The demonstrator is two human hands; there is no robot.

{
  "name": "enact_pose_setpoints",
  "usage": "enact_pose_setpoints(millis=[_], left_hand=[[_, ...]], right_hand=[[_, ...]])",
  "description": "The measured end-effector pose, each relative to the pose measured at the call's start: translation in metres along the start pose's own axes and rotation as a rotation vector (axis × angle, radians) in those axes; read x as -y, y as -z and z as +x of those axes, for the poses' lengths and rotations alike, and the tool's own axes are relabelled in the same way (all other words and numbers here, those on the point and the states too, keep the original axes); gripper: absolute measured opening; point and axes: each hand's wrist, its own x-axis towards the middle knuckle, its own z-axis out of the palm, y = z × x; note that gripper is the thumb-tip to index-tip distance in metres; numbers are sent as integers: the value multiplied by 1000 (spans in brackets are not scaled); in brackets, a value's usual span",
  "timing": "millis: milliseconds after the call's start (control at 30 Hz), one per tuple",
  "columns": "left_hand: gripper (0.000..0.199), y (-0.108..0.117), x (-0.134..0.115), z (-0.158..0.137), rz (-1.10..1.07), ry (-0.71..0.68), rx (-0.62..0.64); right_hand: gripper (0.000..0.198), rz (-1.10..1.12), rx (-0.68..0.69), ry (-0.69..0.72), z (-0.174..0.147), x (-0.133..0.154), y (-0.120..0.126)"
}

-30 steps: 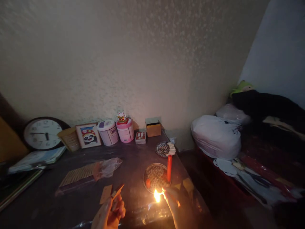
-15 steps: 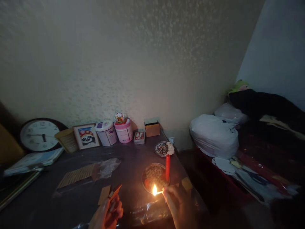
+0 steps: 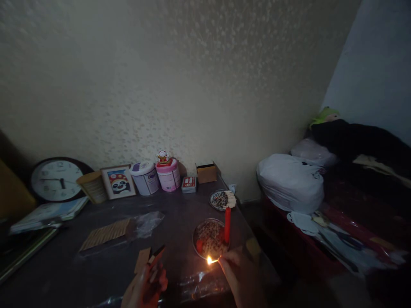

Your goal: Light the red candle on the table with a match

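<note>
- Pinched between thumb and fingertips of the right hand [image 3: 239, 269], a lit match [image 3: 214, 259] points left, its small flame at the far tip, just in front of the near rim of the dish [image 3: 196, 234].
- Left hand [image 3: 149, 282] is closed on a matchbox [image 3: 153, 258], thin and dark with an orange edge; a tan card [image 3: 142, 259] lies on the table [image 3: 96, 265] just beside it.
- As a judgement, the match is very light, thin and brittle; too hard a pinch or a sideways knock would likely snap it. The only safe place to grip it is the unburnt end, where the fingers sit now, well clear of the flame.
- Flame is weak and low. It looks likely to creep toward the fingertips, so the holding end will shorten.
- A red candle [image 3: 227, 224] stands upright at the right side of the dish, unlit, its top above the match flame. It looks waxy and stiff, probably smooth to the touch, and easily tipped if only seated in the dish's grainy fill.
- Behind the dish sits a smaller plate [image 3: 215, 200] with a bundle of matches [image 3: 230, 199] at its right edge.
- Clear plastic sheeting [image 3: 202, 284] lies on the table under the hands, close below the flame; that seems a hazard.
- Along the wall stand a clock [image 3: 58, 180], a panda picture [image 3: 118, 182], two tubs [image 3: 168, 175] and a small box [image 3: 206, 173].
</note>
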Motion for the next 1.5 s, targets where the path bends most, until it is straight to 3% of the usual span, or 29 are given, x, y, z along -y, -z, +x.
enact_pose_setpoints(millis=[233,367,533,800,933,1133,1300,1500], left_hand=[[55,-6,-3,1,-18,55,15],[52,-13,-7,-5,-37,46,-34],[53,-7,-3,1,13,43,14],[44,-6,3,4,-9,10,-51],[55,-11,-3,-1,-25,75,-95],[54,-7,-4,0,-33,86,-32],[58,-15,-6,-2,-42,105,-166],[59,-15,-6,-5,-45,80,-107]], right_hand=[[20,94,242,-198,-4,-6,-2],[21,119,283,-244,-6,-8,-2],[21,134,317,-273,-4,-4,0],[20,136,306,-233,-6,-8,-4],[19,120,278,-211,-8,-10,-6],[17,115,272,-198,-10,-14,-8],[16,110,278,-208,-10,-14,-9],[17,108,278,-211,-8,-9,-8]])
